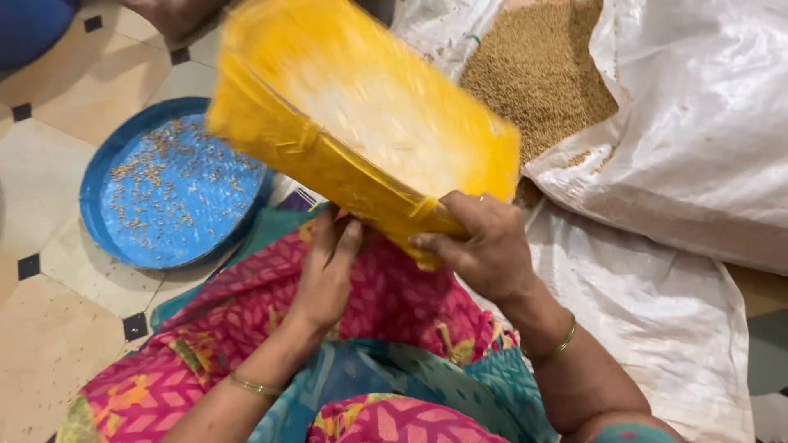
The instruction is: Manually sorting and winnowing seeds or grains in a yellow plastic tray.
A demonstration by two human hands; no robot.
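Over the lap, both hands hold a yellow tray (361, 123). Right hand (484, 246) pinches its near rim; left hand (328, 271) touches underneath, its grip unclear. At nine o'clock lies a blue plate (176, 189).

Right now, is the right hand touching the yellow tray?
Touching. The head view shows the right hand with fingers wrapped over the near corner of the yellow winnowing tray.

One head camera is looking steeply down, sitting close over the hands (484, 246) gripping the tray (361, 123), floor (49, 344) spreading beyond.
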